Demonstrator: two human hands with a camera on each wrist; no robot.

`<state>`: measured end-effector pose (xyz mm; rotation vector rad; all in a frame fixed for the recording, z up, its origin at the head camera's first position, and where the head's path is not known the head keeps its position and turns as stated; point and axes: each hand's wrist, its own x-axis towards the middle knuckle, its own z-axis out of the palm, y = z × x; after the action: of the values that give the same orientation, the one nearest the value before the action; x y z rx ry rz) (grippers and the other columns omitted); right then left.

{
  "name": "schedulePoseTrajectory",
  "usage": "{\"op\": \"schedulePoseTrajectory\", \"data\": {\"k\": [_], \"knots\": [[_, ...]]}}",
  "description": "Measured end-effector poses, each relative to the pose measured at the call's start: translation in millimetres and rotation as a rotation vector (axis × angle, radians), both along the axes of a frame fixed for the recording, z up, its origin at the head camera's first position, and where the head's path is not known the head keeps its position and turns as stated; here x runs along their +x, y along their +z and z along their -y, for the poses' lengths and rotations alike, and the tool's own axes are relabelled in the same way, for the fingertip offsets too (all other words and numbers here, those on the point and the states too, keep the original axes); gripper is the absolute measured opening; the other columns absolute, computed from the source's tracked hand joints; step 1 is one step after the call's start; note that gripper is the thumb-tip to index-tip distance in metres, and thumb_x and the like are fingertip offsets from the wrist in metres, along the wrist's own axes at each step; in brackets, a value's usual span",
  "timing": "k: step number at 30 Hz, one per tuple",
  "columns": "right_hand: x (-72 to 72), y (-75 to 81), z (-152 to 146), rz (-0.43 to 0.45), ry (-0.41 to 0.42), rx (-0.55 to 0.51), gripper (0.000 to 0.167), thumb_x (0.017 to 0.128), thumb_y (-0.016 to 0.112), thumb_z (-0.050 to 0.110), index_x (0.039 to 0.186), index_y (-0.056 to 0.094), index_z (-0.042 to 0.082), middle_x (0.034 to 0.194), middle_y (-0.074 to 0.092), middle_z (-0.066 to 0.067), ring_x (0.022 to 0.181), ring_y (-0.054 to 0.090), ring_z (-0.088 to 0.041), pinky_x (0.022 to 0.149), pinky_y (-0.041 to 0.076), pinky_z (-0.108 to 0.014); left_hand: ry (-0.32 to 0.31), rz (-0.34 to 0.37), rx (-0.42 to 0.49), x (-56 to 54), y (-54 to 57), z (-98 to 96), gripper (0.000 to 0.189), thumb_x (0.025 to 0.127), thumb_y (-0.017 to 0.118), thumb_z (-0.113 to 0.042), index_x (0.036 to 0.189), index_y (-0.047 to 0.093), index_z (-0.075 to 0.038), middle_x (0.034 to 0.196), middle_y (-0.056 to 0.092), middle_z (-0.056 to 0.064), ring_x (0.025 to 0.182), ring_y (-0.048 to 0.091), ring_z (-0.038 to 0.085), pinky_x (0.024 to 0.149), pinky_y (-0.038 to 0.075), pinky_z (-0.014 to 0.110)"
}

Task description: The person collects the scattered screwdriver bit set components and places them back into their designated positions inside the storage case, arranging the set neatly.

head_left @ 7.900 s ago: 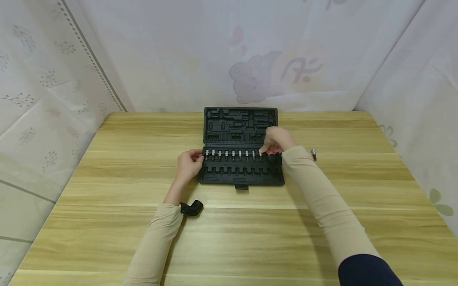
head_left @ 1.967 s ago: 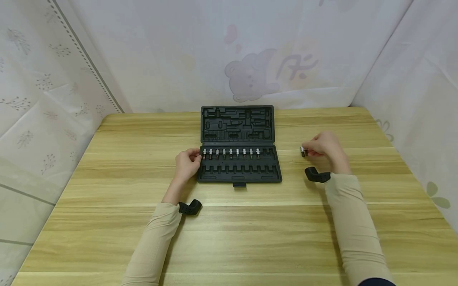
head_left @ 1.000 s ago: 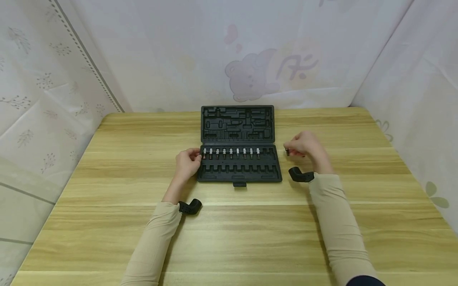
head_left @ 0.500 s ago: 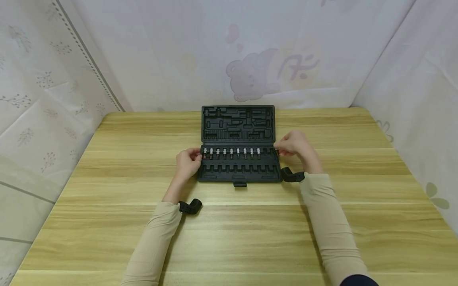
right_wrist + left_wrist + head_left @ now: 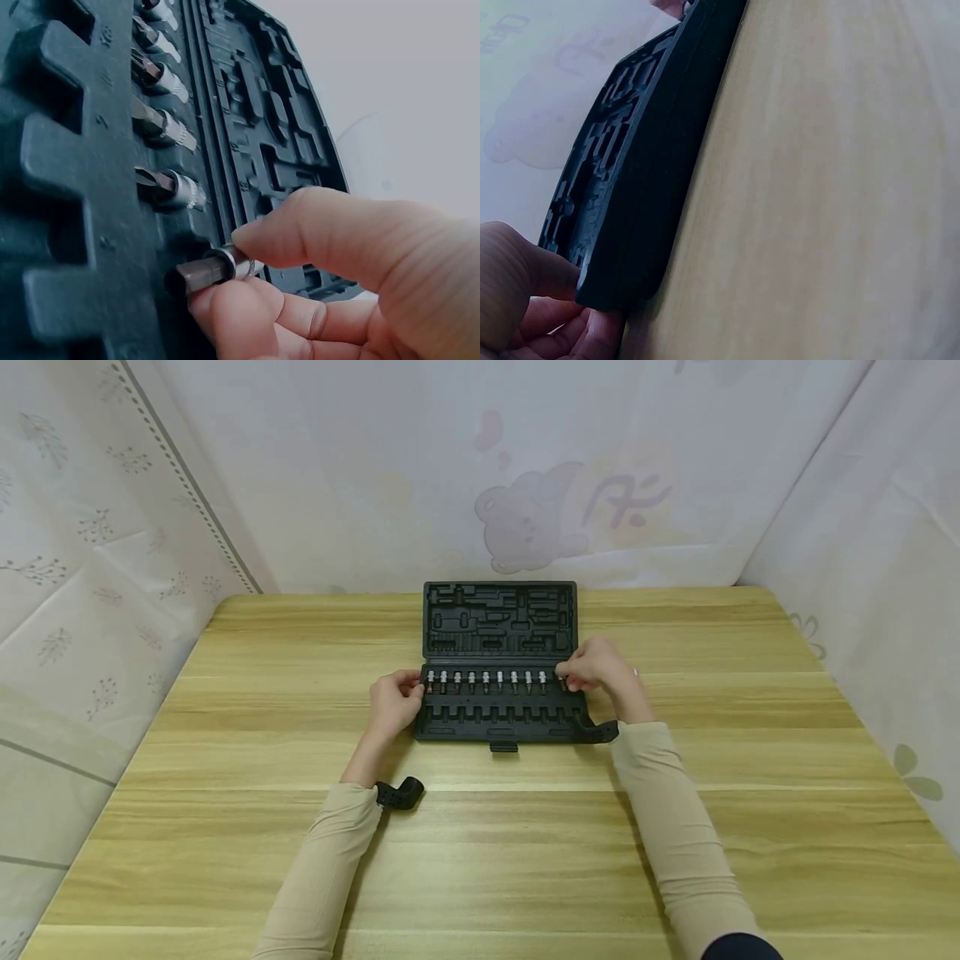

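A black case point(image 5: 502, 702) lies with its lid point(image 5: 500, 618) raised at the back. Several bit sockets point(image 5: 485, 681) with silver collars fill the upper row of slots. My right hand point(image 5: 596, 664) pinches one more bit socket point(image 5: 214, 271) between thumb and fingers. This one sits at a slot near the row's right end, beside the last seated bit socket point(image 5: 176, 189); whether it touches the slot bottom I cannot tell. My left hand point(image 5: 395, 697) grips the case's left edge, thumb on the rim and fingers curled against the outer side point(image 5: 555, 330).
The wooden table point(image 5: 480, 860) extends in front and on both sides. A small silvery thing point(image 5: 637, 672) shows beside the right wrist, mostly hidden. A black wrist mount point(image 5: 597, 732) overlaps the case's front right corner. Pale curtains point(image 5: 337, 485) hang behind and beside the table.
My right hand has carried the bit socket leftward from the table on the right, over the case edge, to the right part of the row. My left hand keeps its grip.
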<state>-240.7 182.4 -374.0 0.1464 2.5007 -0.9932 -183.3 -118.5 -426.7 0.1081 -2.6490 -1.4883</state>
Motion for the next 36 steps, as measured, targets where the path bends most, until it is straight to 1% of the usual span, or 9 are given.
{"op": "schedulePoseTrajectory", "data": {"k": [10, 17, 20, 23, 27, 29, 32, 34, 36], "knots": [[-1.9, -2.5, 7, 0.013, -0.005, 0.029, 0.019, 0.084, 0.064, 0.012, 0.08, 0.066, -0.007, 0.052, 0.061, -0.004, 0.047, 0.059, -0.011, 0.051, 0.052, -0.026, -0.001, -0.001, -0.007, 0.2, 0.8, -0.3, 0.023, 0.087, 0.058, 0.001, 0.107, 0.065, 0.008, 0.092, 0.065, 0.019, 0.079, 0.059, 0.027, 0.066, 0.046, 0.029], [-5.9, 2.1, 8, 0.107, -0.008, 0.007, 0.016, 0.086, 0.064, 0.01, 0.082, 0.063, -0.005, 0.054, 0.06, -0.004, 0.049, 0.059, -0.011, 0.054, 0.052, -0.025, 0.001, -0.002, -0.009, 0.1, -0.1, 0.0, 0.023, 0.087, 0.058, 0.0, 0.107, 0.066, 0.007, 0.092, 0.065, 0.019, 0.079, 0.06, 0.026, 0.067, 0.047, 0.029], [-11.6, 4.7, 6, 0.178, 0.012, -0.006, 0.016, 0.089, 0.062, 0.01, 0.087, 0.064, -0.006, 0.056, 0.06, -0.003, 0.051, 0.059, -0.01, 0.053, 0.05, -0.024, 0.003, 0.001, -0.007, -0.7, -0.4, 0.3, 0.023, 0.087, 0.058, 0.0, 0.107, 0.066, 0.007, 0.092, 0.065, 0.019, 0.079, 0.06, 0.026, 0.067, 0.047, 0.03], [-23.2, 6.7, 5, 0.294, 0.056, 0.022, 0.023, 0.092, 0.059, 0.013, 0.102, 0.06, -0.008, 0.056, 0.059, -0.001, 0.049, 0.055, -0.007, 0.051, 0.046, -0.02, 0.002, 0.001, -0.004, -0.8, 0.0, 0.5, 0.023, 0.087, 0.058, 0.0, 0.107, 0.066, 0.007, 0.092, 0.065, 0.019, 0.079, 0.06, 0.027, 0.067, 0.047, 0.03], [-36.6, 13.6, 9, 0.407, 0.103, 0.119, 0.056, 0.092, 0.06, 0.016, 0.132, 0.034, -0.013, 0.056, 0.056, 0.001, 0.046, 0.049, -0.004, 0.049, 0.042, -0.017, 0.001, -0.002, -0.003, -0.1, 0.2, 0.3, 0.023, 0.087, 0.058, 0.0, 0.107, 0.066, 0.007, 0.092, 0.065, 0.019, 0.079, 0.06, 0.027, 0.067, 0.047, 0.029], [-39.2, 17.4, 13, 0.42, 0.103, 0.179, 0.063, 0.09, 0.063, 0.018, 0.135, 0.031, -0.012, 0.056, 0.055, 0.002, 0.047, 0.049, -0.004, 0.05, 0.042, -0.017, 0.001, -0.003, -0.005, 0.1, -0.6, 0.5, 0.023, 0.087, 0.058, 0.0, 0.107, 0.066, 0.007, 0.092, 0.065, 0.019, 0.079, 0.06, 0.026, 0.066, 0.047, 0.028], [-42.7, 20.5, 15, 0.427, 0.107, 0.257, 0.055, 0.088, 0.067, 0.022, 0.127, 0.044, -0.008, 0.059, 0.055, 0.001, 0.05, 0.051, -0.005, 0.055, 0.045, -0.018, 0.002, -0.009, -0.01, -0.3, -1.9, 0.7, 0.022, 0.087, 0.058, 0.0, 0.107, 0.066, 0.007, 0.091, 0.066, 0.018, 0.079, 0.06, 0.026, 0.066, 0.046, 0.028], [-44.1, 21.5, 16, 0.422, 0.112, 0.301, 0.036, 0.086, 0.069, 0.024, 0.107, 0.058, -0.003, 0.062, 0.055, 0.0, 0.054, 0.052, -0.007, 0.059, 0.047, -0.019, 0.002, -0.009, -0.012, -0.2, -1.8, 0.6, 0.022, 0.087, 0.058, 0.0, 0.107, 0.066, 0.007, 0.091, 0.066, 0.018, 0.079, 0.06, 0.026, 0.066, 0.046, 0.028], [-44.8, 22.2, 16, 0.398, 0.123, 0.332, 0.031, 0.083, 0.071, 0.025, 0.096, 0.061, -0.001, 0.066, 0.057, -0.002, 0.058, 0.054, -0.01, 0.063, 0.049, -0.022, -0.001, -0.007, -0.015, -0.3, -1.2, 0.2, 0.022, 0.087, 0.058, 0.0, 0.107, 0.066, 0.007, 0.091, 0.066, 0.018, 0.078, 0.06, 0.026, 0.066, 0.047, 0.029]]}}
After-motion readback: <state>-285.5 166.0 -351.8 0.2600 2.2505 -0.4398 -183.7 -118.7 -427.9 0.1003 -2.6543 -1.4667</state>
